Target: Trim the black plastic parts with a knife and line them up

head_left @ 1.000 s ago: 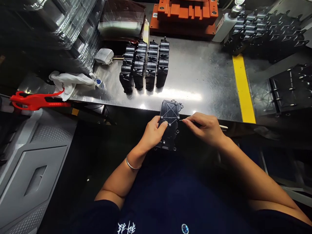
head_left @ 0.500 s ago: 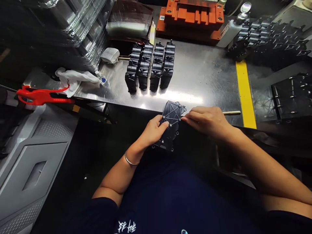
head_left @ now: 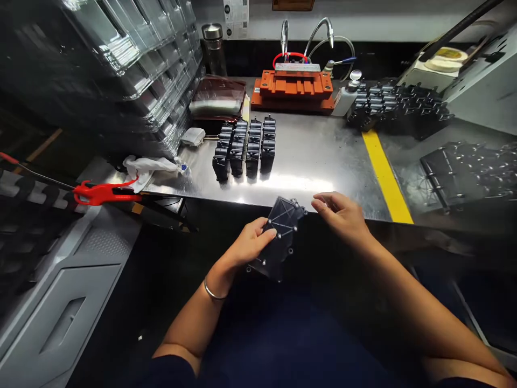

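My left hand (head_left: pixel 256 240) is closed on a flat black plastic housing (head_left: pixel 285 223) with ribs, bright round studs and small lugs along its edge. The thumb lies across its face, and the housing is tilted in front of the bench edge. To its right, my right hand (head_left: pixel 339 213) is apart from it, fingers curled toward the thumb; whatever they hold, if anything, is hidden. Several similar black housings (head_left: pixel 252 148) stand upright in a row on the metal bench (head_left: pixel 311 156).
An orange fixture (head_left: pixel 297 89) and a white bottle (head_left: pixel 345 99) stand at the back. More black parts (head_left: pixel 383 102) sit to the right, near yellow tape (head_left: pixel 385 175). Stacked clear trays (head_left: pixel 157 70) rise on the left, above a white cloth (head_left: pixel 149 167) and a red-handled tool (head_left: pixel 100 194).
My right hand has drawn away from the housing's edge, and the pale stick behind it no longer shows. The view has tilted up; my left hand keeps its hold.
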A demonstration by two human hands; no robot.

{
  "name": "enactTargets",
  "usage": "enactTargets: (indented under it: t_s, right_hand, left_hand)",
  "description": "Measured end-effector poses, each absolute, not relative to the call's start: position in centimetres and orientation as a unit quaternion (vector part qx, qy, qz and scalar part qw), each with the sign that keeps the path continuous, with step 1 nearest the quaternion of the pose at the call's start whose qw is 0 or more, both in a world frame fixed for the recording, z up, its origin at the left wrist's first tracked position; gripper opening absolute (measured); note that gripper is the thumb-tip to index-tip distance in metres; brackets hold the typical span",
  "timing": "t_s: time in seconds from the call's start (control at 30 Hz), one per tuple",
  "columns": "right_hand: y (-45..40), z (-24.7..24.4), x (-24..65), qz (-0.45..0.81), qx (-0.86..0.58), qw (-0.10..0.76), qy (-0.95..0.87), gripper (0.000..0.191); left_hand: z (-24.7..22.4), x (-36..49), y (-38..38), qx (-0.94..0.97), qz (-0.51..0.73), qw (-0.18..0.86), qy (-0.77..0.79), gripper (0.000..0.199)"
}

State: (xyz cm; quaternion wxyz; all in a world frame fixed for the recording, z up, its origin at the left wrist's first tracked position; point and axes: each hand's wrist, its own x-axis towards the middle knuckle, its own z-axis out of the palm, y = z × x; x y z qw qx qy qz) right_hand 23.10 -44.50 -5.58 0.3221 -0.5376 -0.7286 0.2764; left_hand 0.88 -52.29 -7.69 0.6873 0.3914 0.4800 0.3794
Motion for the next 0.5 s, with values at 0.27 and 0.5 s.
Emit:
enactTargets:
  t_s: [0.27,0.5]
  right_hand:
    - [-48.1,-5.6,22.9,0.745,-0.423,0.135,-0.497,0.048]
    - [-50.2,-7.1,22.5,0.682,-0.513,0.333,-0.402,0.054]
  left_hand:
    - [-6.4,-3.0,-52.9,0.350,0.307,0.799,0.381,0.035]
    - [-10.1,-1.6,-55.1,0.237,0.464,0.774,0.360,0.041]
